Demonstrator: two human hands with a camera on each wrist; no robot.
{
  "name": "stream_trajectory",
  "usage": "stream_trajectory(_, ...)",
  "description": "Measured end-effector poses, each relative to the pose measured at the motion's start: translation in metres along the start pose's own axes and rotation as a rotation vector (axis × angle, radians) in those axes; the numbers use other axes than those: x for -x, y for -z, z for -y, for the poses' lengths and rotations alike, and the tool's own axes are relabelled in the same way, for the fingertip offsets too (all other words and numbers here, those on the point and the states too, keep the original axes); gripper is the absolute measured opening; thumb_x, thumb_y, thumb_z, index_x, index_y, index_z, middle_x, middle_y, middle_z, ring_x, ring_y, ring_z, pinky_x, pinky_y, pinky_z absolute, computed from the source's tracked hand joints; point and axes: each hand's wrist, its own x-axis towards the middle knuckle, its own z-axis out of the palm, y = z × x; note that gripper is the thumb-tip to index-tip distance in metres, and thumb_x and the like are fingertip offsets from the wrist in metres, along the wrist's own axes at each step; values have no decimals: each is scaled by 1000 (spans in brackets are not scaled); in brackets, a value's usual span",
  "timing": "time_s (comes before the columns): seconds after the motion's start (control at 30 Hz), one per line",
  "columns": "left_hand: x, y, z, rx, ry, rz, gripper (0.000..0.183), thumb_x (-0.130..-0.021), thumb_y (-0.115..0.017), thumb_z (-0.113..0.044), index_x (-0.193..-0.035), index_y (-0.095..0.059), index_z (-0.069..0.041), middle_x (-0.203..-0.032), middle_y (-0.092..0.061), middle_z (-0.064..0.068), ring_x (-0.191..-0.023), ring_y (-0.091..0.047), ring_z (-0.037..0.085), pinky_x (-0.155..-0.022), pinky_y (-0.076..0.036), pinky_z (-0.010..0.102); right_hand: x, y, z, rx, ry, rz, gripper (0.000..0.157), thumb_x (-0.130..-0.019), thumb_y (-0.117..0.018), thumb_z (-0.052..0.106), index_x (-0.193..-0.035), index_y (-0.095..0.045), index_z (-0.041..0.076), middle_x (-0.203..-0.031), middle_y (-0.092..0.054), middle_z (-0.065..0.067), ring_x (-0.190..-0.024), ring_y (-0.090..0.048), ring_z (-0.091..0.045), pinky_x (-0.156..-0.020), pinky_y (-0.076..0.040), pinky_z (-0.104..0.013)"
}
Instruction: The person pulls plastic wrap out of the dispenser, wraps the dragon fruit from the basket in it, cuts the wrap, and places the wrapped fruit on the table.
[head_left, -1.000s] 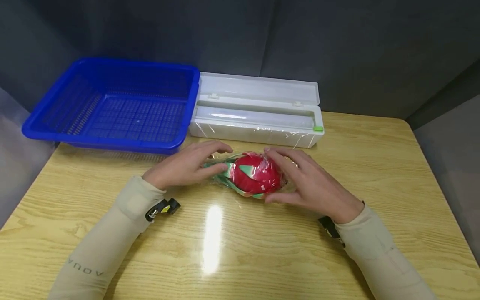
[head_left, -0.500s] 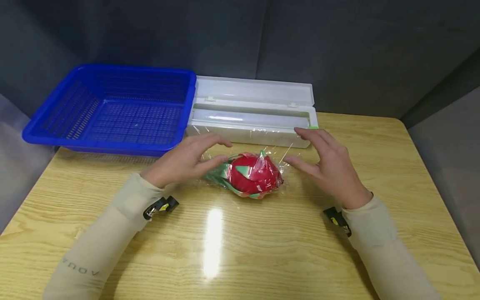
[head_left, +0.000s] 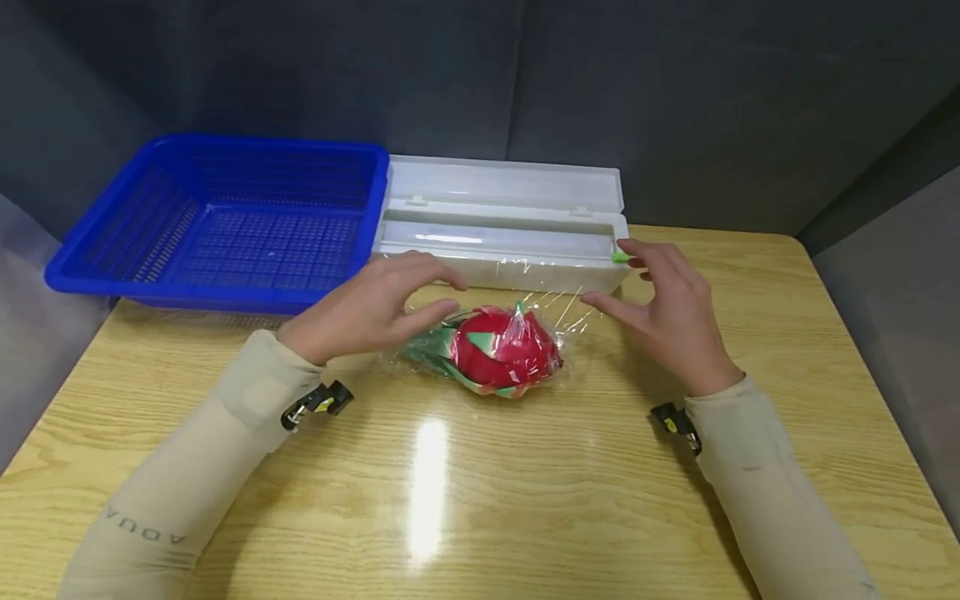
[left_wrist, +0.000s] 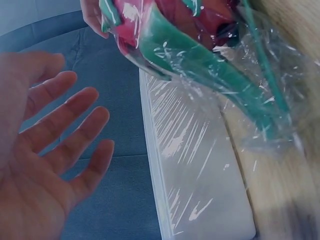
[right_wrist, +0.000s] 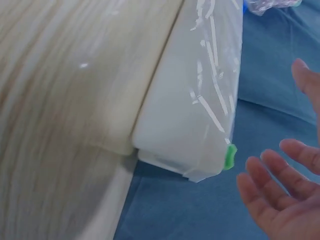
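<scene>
A red dragon fruit with green-tipped scales lies on the table, covered in clear cling film that runs back to the dispenser. My left hand hovers beside its leafy end, fingers spread and holding nothing; the left wrist view shows that hand apart from the fruit. The white cling film dispenser stands behind with its lid up and the roll inside. At its right end is a small green cutter slider. My right hand is right by this slider, its fingers loosely bent around no object.
A blue plastic basket stands at the back left, against the dispenser's left end. Dark cloth hangs behind the wooden table. Film stretches over the dispenser's front.
My right hand has left the dragon fruit's right side and moved back and right to the green slider. The left hand stays nearly in place. The whole scene shifts slightly with the head.
</scene>
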Motion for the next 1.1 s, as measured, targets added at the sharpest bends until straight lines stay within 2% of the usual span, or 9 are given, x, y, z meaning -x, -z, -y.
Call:
stream_trajectory(0.23,-4,6,-3,-31,21,20,29,-104,-62,-33,-124,-70,-14,-124,-74,3,-122,-68,21,-108,-54,41,-6,-2,-8,13,-100,22,78,-82,-89,34,-146,-54,7,-136,-59,-23,-119,-60,-42,-98,-54,-59)
stream_trajectory(0.4,-8,10,-6,-54,10,22,27,-103,-64,-31,-124,-70,-15,-123,-74,2,-121,-68,21,-109,-54,40,-11,-4,-15,22,-161,89,88,-82,-87,44,-155,-46,15,-144,-54,-24,-119,-59,-43,-95,-53,-61)
stream_trajectory(0.57,-12,12,-9,-55,4,40,27,-103,-63,-31,-124,-70,-15,-124,-74,2,-120,-68,20,-108,-54,39,-14,-6,-20,30,-201,130,94,-82,-86,47,-159,-39,20,-151,-50,-24,-123,-61,-46,-97,-54,-63)
stream_trajectory(0.83,-19,14,-14,-51,-18,56,27,-104,-62,-30,-124,-70,-14,-123,-75,2,-118,-69,21,-106,-55,38,-15,-8,-22,8,-207,154,90,-83,-86,44,-156,-43,13,-148,-55,-26,-125,-63,-50,-101,-55,-62)
stream_trajectory(1.1,-28,17,-19,-78,-48,74,28,-105,-60,-30,-124,-70,-14,-125,-74,1,-121,-68,19,-109,-53,37,-15,-7,-22,-20,-210,148,83,-83,-87,40,-151,-50,10,-143,-62,-24,-120,-68,-47,-101,-56,-58)
